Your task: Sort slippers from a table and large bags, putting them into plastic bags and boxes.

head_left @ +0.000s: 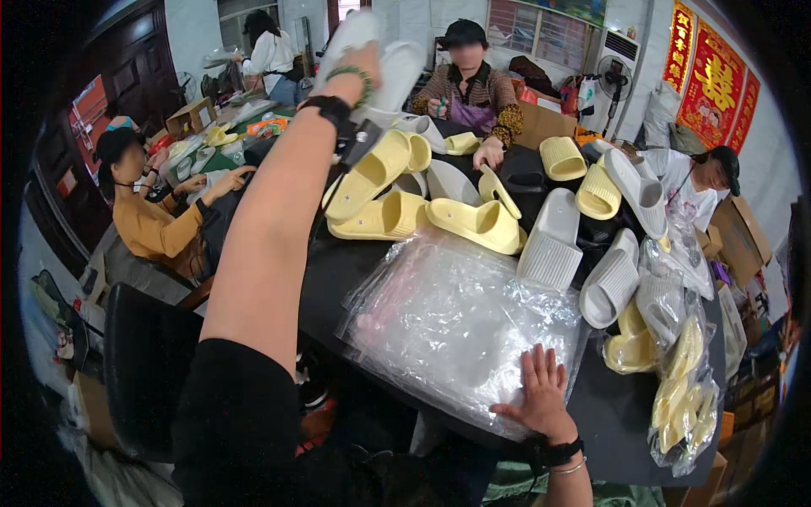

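My left hand (363,68), raised at the far side of the table, is closed on a pair of pale grey slippers (402,74), smeared by motion. My right hand (544,395) lies flat with spread fingers on a stack of clear plastic bags (448,296) at the table's near edge. Beyond the bags is a heap of loose slippers, among them a yellow slipper (477,224) and a grey slipper (551,241). To the right of my right hand lie bagged yellow slippers (680,380) and a bagged grey slipper (661,300).
Across the black table (325,283) sits a co-worker in a purple apron (470,117), one hand at the heap. Another person in a mustard top (152,224) works at the left; one in white (688,186) is at the right. A black chair (144,372) stands left of me.
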Available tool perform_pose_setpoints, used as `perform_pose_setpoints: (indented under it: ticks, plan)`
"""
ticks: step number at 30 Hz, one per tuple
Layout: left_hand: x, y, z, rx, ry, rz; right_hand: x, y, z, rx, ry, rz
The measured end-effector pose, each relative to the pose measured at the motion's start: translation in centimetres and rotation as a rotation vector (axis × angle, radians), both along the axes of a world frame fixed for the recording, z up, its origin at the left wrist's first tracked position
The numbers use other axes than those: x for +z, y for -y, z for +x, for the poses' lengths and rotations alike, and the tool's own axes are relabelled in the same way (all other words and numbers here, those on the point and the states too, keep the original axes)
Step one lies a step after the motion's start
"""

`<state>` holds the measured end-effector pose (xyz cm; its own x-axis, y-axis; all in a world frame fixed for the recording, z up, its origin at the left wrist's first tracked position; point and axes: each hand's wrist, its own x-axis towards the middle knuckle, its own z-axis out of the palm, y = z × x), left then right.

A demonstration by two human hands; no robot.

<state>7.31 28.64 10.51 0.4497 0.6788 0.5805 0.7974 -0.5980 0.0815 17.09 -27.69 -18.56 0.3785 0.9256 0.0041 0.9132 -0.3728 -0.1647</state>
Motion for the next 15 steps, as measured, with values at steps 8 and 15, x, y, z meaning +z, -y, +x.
perform_pose_setpoints:
  ticks: [8,15]
  plan:
    - [-16.6,-12.8,-4.6,-0.144,-0.376,0.004,-0.7,1.1,0.7,-0.072,-0.008,0.031]
    - [-12.5,-2.4,-0.7,0.213,0.085,-0.082,-1.2,1.2,1.0,-0.049,0.032,0.056]
